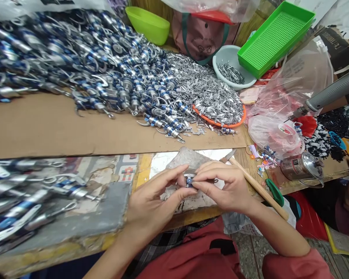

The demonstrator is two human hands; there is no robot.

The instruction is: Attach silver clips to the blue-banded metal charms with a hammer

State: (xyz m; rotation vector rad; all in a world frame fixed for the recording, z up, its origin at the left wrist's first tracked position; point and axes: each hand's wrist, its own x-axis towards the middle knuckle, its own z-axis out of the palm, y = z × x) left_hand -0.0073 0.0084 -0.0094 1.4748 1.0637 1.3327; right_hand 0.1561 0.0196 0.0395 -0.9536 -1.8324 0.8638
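Observation:
Both hands meet over a grey stone slab (pixel 184 158) at the table's front edge. Between their fingertips is a small blue and silver metal part (pixel 189 180). My left hand (pixel 157 193) pinches it from the left, thumb below and forefinger above. From the right, my right hand (pixel 228 184) closes thumb and fingers on the same part. The fingers partly hide it. A hammer with a wooden handle (pixel 261 192) lies just right of my right hand.
Blue and silver metal assemblies (pixel 110 66) are heaped at the back left, with more at the near left (pixel 20 201). Small plates fill an orange-rimmed tray (pixel 235 124). A steel mug (pixel 296 167) and hanging electric screwdriver (pixel 334 91) are at right. A person's arm shows far right.

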